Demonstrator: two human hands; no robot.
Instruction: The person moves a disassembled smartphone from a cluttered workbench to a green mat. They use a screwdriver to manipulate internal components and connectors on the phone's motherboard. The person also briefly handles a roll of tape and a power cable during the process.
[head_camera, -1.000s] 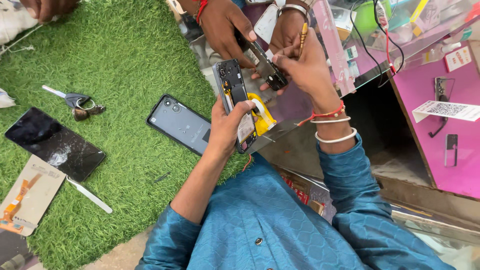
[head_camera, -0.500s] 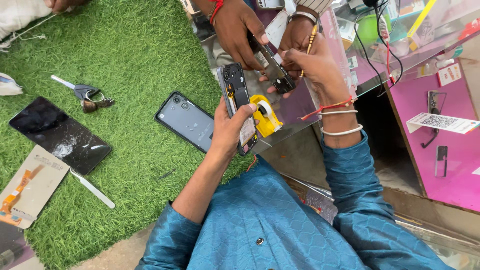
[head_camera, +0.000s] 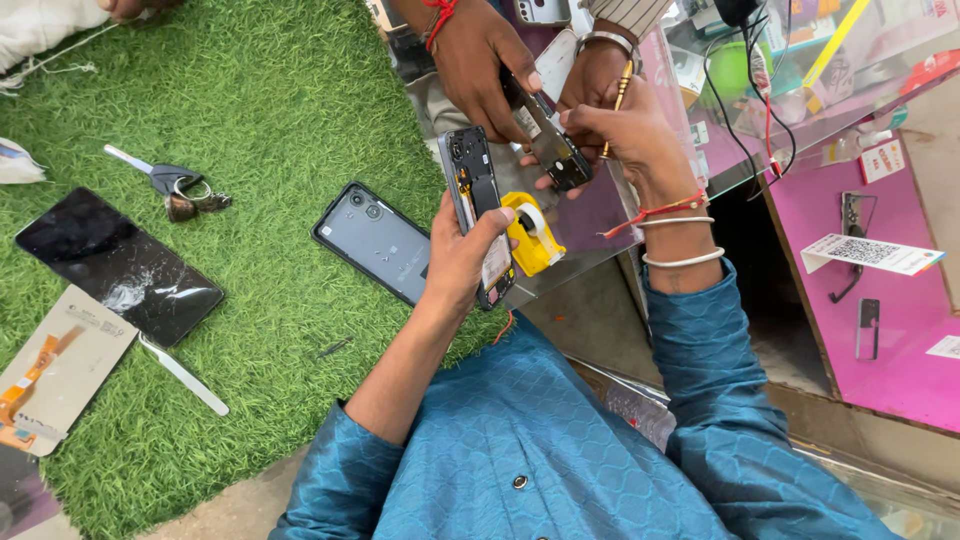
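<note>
My left hand (head_camera: 458, 258) grips an opened phone (head_camera: 472, 185) upright, its inner parts facing me. My right hand (head_camera: 630, 135), with red thread and white bangles at the wrist, pinches a thin golden tool (head_camera: 624, 85), and its fingertips meet a dark phone part (head_camera: 548, 140). Another person's two hands (head_camera: 480, 60) hold that dark part from the far side. A yellow tape dispenser (head_camera: 530, 235) sits on the glass counter just right of my left hand.
On the green artificial grass mat (head_camera: 260, 90) lie a grey phone back (head_camera: 375, 240), a cracked black screen (head_camera: 115, 262), keys (head_camera: 175, 185), a display panel with an orange flex (head_camera: 55, 365) and a thin white tool (head_camera: 185, 375). A pink shelf (head_camera: 880, 330) is at the right.
The view has shifted slightly. Both my hands keep their holds, and the other person's hands stay on the dark part.
</note>
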